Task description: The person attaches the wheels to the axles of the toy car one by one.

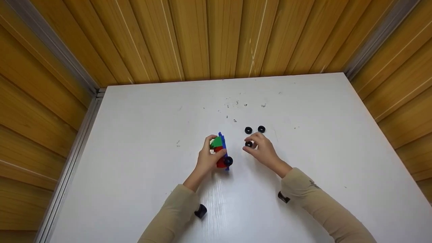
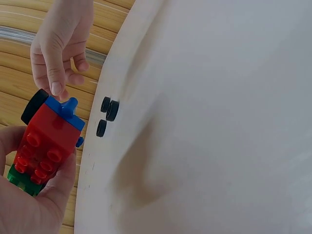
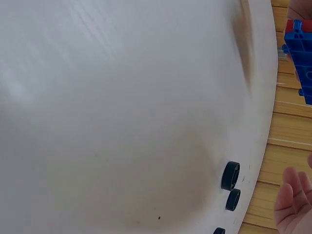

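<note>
My left hand [image 1: 206,160] grips a toy car [image 2: 51,129] by its sides, between thumb and fingers. The car has a blue chassis [image 3: 302,58] with pegs, a red studded body and a green brick [image 1: 217,142] at one end. One black wheel [image 1: 228,161] sits on the chassis. To the right of the car, my right hand [image 1: 263,148] hovers with its fingers loosely bent and nothing between them. Beneath its fingertips in the head view, a loose black wheel [image 1: 248,144] lies on the table.
Beyond the right hand, two more loose wheels, a left one [image 1: 248,130] and a right one [image 1: 261,129], lie on the white table [image 1: 135,135]. Wood-patterned walls [image 1: 222,40] enclose its back and sides. Small dark marks dot the tabletop.
</note>
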`<state>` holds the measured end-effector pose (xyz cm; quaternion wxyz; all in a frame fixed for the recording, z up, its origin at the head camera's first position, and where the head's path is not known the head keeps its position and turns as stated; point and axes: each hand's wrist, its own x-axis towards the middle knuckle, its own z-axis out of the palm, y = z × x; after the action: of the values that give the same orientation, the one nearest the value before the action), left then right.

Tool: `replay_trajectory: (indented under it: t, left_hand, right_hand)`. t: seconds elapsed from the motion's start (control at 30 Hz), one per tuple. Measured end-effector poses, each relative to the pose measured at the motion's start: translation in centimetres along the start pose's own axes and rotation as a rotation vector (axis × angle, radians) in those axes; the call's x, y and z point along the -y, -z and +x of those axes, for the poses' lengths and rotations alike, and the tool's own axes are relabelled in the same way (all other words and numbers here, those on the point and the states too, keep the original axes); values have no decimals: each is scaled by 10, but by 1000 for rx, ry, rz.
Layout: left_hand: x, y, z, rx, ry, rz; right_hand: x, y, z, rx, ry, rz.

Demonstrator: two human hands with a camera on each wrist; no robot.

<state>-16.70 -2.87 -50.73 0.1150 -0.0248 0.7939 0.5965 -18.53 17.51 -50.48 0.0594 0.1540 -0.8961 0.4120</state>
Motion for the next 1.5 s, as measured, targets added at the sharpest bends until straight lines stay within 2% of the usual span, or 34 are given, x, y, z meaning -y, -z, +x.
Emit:
replay_trajectory:
  t: [0.17,0.43,0.83,1.1,1.5]
  left_hand:
    - [1,1,0,2,-7,-8]
    - [1,1,0,16,-11,-14]
    - [0,0,-1,14,14,-32]
    - [1,-1,-2,10,-4,-19]
    - [1,-1,-2,15,11,-7]
  right_hand:
    - [-8,-3,2,-10,-54,6]
    - [-21,-10,5,-4,-185,42]
    - [-34,-21,9,12,-273,-49]
    - [-39,-24,10,20,-284,-122]
    - [-41,-25,10,24,-281,-179]
